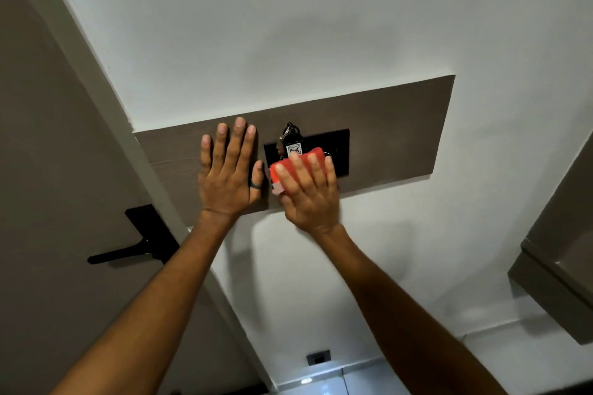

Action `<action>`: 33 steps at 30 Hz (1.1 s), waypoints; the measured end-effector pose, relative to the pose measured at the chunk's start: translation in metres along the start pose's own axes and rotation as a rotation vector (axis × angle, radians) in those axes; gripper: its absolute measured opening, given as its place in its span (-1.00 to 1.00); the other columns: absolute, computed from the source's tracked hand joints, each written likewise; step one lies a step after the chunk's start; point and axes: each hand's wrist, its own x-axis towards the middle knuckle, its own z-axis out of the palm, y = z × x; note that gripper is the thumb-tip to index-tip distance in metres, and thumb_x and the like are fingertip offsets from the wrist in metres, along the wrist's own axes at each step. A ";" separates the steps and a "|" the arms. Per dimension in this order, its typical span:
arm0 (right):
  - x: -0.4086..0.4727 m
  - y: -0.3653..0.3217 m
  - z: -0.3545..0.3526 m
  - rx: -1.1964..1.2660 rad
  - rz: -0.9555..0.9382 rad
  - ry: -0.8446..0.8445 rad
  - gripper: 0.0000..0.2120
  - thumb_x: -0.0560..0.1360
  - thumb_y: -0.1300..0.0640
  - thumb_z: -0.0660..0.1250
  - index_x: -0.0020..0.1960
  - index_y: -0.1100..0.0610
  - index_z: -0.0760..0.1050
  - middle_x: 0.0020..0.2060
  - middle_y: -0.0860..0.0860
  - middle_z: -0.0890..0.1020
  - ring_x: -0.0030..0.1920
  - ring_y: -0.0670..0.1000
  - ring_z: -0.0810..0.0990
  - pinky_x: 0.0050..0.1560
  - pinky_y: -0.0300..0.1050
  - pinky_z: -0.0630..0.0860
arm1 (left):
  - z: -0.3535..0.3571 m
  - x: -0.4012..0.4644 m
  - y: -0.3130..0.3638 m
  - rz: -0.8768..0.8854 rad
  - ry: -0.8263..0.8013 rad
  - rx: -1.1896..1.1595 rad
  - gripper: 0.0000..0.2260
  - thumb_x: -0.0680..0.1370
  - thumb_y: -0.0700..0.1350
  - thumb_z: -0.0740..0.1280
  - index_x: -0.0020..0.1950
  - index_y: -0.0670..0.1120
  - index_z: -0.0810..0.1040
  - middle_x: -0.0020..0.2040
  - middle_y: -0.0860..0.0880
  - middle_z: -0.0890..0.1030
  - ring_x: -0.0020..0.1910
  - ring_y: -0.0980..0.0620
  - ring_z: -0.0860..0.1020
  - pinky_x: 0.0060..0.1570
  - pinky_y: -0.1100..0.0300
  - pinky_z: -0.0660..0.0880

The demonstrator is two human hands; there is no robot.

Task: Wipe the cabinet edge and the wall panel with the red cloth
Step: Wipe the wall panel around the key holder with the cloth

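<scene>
A brown wooden wall panel [391, 125] is fixed across the white wall. Set into it is a black switch plate [338, 151] with a key tag [293, 146] hanging from it. My right hand [309, 192] presses the folded red cloth [288, 163] flat against the panel, over the lower left part of the black plate. My left hand [229, 170] lies flat on the panel just left of the cloth, fingers spread, a dark ring on the thumb. The cabinet edge [552, 285] shows at the right side.
A brown door [48, 170] with a black lever handle [134, 247] fills the left side, beside its pale frame. A small black socket [318, 357] sits low on the wall near the floor tiles.
</scene>
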 end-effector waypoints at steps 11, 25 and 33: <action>0.004 -0.034 0.035 -0.029 0.382 0.161 -0.55 0.68 -0.08 0.16 0.50 0.08 0.38 0.47 0.14 0.41 0.67 0.14 0.13 0.64 0.24 0.16 | -0.003 -0.003 -0.006 -0.014 -0.010 0.001 -0.46 0.66 0.00 0.18 0.61 -0.16 0.22 0.57 -0.12 0.21 0.64 -0.04 -0.13 0.60 -0.09 -0.08; -0.006 0.012 0.022 -0.049 0.087 0.092 -0.54 0.63 -0.06 0.16 0.48 0.06 0.39 0.44 0.14 0.44 0.66 0.16 0.16 0.61 0.22 0.19 | -0.002 -0.005 -0.005 0.007 0.006 0.010 -0.44 0.67 0.01 0.16 0.63 -0.13 0.14 0.67 -0.01 -0.10 0.65 -0.06 -0.11 0.61 -0.10 -0.08; -0.021 0.031 0.006 -0.023 0.034 0.029 -0.58 0.65 -0.01 0.16 0.46 0.07 0.40 0.43 0.14 0.44 0.67 0.14 0.11 0.61 0.24 0.15 | 0.000 -0.005 -0.006 -0.009 0.006 0.020 -0.45 0.65 0.01 0.19 0.61 -0.15 0.21 0.60 -0.11 0.17 0.65 -0.08 -0.08 0.59 -0.12 -0.03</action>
